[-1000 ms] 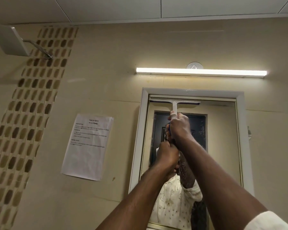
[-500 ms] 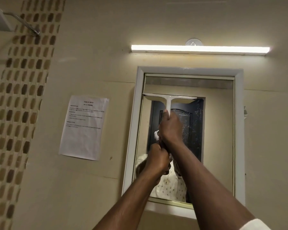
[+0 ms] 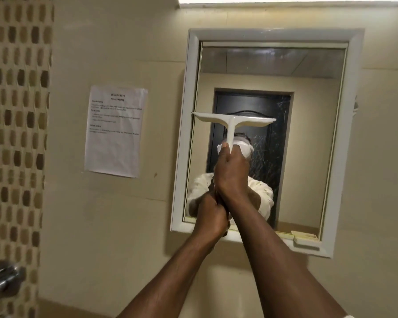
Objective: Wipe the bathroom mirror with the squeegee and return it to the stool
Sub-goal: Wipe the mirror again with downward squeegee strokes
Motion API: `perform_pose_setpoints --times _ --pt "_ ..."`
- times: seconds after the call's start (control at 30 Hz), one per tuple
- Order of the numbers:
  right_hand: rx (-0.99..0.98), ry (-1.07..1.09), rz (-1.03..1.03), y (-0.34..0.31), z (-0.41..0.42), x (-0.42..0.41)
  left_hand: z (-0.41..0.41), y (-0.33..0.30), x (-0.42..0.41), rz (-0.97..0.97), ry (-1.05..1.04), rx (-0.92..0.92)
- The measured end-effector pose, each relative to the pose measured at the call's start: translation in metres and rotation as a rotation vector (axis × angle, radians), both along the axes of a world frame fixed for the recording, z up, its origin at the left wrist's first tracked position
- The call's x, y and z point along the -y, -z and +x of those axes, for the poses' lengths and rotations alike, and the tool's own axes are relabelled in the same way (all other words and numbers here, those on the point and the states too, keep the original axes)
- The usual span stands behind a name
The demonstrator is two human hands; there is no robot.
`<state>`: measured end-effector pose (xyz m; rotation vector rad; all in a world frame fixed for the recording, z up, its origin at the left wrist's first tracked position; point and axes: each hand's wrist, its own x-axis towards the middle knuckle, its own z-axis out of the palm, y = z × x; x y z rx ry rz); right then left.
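Midway down the white-framed rectangular bathroom mirror (image 3: 308,72), both hands, right (image 3: 231,173) above left (image 3: 210,215), are gripping the white plastic T-shaped squeegee (image 3: 233,121), with streaked glass and the unseen stool remaining.

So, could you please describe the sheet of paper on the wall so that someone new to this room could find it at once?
Start at the white-framed mirror on the beige wall. Just left of its frame, at about mid-height, hangs a white printed sheet bearing a short heading and a few lines of small text. It is the only paper on the wall, lying between the mirror and the strip of brown mosaic tiles.
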<state>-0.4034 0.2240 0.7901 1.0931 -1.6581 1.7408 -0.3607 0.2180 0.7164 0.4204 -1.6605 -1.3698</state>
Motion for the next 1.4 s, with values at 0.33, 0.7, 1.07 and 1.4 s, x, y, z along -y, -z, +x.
perform_pose_setpoints --times 0.33,0.7,1.07,1.4 --pt "0.091 -0.049 0.131 0.081 0.008 -0.009 0.016 0.076 -0.012 0.031 0.029 0.097" --pt "0.177 -0.061 0.168 0.169 0.023 -0.027 0.04 0.152 -0.034 0.148 0.032 0.218" --pt "0.257 -0.037 0.259 0.199 0.034 -0.043 0.056 0.179 -0.057 0.21 0.007 0.295" --pt "0.364 -0.069 0.301 0.199 0.042 -0.051 0.069 0.176 -0.071 0.269 0.031 0.323"
